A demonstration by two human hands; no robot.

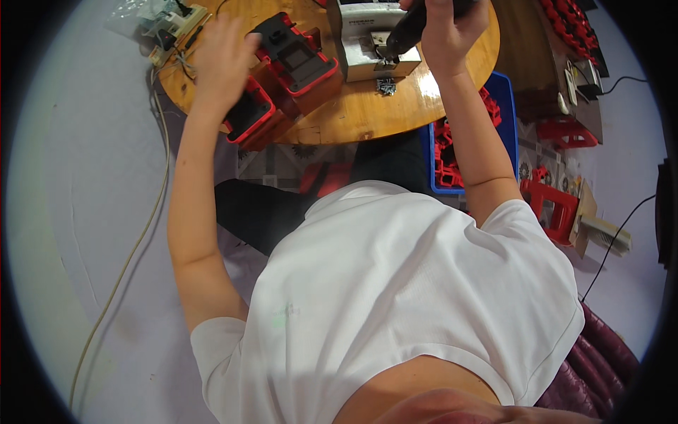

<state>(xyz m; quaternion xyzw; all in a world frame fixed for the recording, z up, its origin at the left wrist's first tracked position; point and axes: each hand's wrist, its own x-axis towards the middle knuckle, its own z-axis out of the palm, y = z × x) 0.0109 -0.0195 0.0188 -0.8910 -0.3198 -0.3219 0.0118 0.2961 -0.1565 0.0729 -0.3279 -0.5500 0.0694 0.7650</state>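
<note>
My right hand (453,37) is wrapped round a black electric screwdriver (409,32), at the top right of the table. The tool slants down to the left, and its tip is at the front of a grey metal box-shaped machine (364,32); whether it touches is hard to tell. My left hand (224,62) is slightly blurred, with its fingers stretched out and apart, above the table's left side. Beside and below it are a red-and-black housing (251,113) and a larger red-and-black housing (293,53). Small silver screws (386,86) lie in front of the machine.
Everything stands on a round wooden table (346,127). A blue bin (503,106) of red plastic parts is beside my right arm. A power strip (173,35) with cables lies at the table's left edge. Red stools (551,205) and a brown cabinet (526,63) are at the right.
</note>
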